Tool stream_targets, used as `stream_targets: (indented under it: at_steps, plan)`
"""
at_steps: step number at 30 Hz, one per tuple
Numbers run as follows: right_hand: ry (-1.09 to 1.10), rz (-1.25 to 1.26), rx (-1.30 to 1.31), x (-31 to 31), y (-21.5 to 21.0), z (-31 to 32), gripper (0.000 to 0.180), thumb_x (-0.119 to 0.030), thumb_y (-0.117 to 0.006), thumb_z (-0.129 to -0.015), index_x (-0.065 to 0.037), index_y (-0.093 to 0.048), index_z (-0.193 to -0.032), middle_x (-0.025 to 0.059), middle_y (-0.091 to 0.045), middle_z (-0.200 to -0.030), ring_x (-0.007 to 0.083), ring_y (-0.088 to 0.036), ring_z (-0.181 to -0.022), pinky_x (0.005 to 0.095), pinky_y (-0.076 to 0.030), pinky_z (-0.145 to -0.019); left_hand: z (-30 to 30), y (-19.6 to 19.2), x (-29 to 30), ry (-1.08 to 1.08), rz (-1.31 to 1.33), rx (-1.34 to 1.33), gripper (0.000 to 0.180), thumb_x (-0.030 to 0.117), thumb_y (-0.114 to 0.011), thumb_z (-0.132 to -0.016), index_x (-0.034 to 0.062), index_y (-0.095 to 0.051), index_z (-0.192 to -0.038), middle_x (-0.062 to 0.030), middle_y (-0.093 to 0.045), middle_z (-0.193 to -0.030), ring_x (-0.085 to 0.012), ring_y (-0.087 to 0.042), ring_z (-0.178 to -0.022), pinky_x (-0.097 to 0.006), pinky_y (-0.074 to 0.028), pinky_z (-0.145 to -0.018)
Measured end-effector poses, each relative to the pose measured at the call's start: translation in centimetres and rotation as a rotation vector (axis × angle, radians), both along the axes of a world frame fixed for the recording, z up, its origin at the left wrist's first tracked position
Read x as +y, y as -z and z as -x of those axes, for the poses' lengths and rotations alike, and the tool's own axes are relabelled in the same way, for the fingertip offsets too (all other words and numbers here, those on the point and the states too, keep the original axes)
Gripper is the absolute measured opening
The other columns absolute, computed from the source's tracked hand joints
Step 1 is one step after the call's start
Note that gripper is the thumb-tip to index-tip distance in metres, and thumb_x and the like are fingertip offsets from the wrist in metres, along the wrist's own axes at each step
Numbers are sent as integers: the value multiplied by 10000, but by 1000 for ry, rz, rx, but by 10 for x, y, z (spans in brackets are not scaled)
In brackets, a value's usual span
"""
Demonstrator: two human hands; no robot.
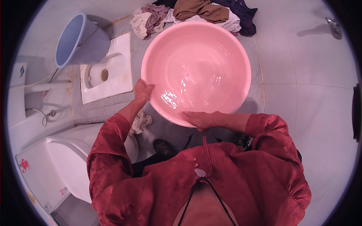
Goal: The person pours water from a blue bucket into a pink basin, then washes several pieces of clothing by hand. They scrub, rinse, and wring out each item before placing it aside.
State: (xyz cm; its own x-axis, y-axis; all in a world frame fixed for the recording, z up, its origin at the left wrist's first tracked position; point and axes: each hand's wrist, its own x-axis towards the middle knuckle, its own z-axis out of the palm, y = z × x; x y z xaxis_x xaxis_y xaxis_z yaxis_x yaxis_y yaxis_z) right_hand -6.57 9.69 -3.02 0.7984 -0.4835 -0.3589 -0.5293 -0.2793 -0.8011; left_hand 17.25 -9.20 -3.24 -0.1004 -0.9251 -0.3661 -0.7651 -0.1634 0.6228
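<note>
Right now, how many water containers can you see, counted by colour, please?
Pink round plastic basin, holding water, left hand and right hand on its rim: 1
Blue plastic bucket, beside the squat pan: 1
Total: 2

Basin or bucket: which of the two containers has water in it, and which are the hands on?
The pink basin: water glints inside it, and the left hand and right hand both grip its rim. The blue bucket lies tipped beside the squat toilet, untouched.

Pink basin (pixel 196 71) fills the floor ahead, clothes pile (pixel 196 15) behind, bucket (pixel 77 39) left, bare tiles right.
</note>
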Motion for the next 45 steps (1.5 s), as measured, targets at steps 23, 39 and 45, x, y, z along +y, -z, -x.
stream_targets:
  at_steps: [23, 39, 45]
  plan:
    - [516, 67, -437, -79, -43, 123, 377, -205, -604, -860, -8, -522, -1171, 143, -601, -1046, 278, -569, -1001, 388, -441, -890, 106, -19, 34, 765, 41, -734, 1075, 377, -779, -690, 118, -104, -1486, -234, -231, -1480, -402, -223, -1376, -546, -260, -1071]
    - [1087, 951, 701, -251, 6, 345, 948, -205, -786, -686, -134, -214, -1438, 178, -461, -1325, 333, -440, -1242, 463, -379, -1000, 146, 41, 35, 839, -232, -1025, 1110, 522, -672, -729, 122, 27, -1494, -233, 28, -1534, -528, -62, -1372, -619, -284, -1026]
    - [1294, 381, 555, -256, -1, 326, 811, -243, -759, -543, -108, -500, -1299, 187, -633, -1115, 300, -602, -1073, 414, -476, -904, 149, 29, 35, 652, -198, -805, 1267, 406, -821, -590, 69, 11, -1485, -295, -16, -1506, -568, -66, -1348, -636, -299, -1010]
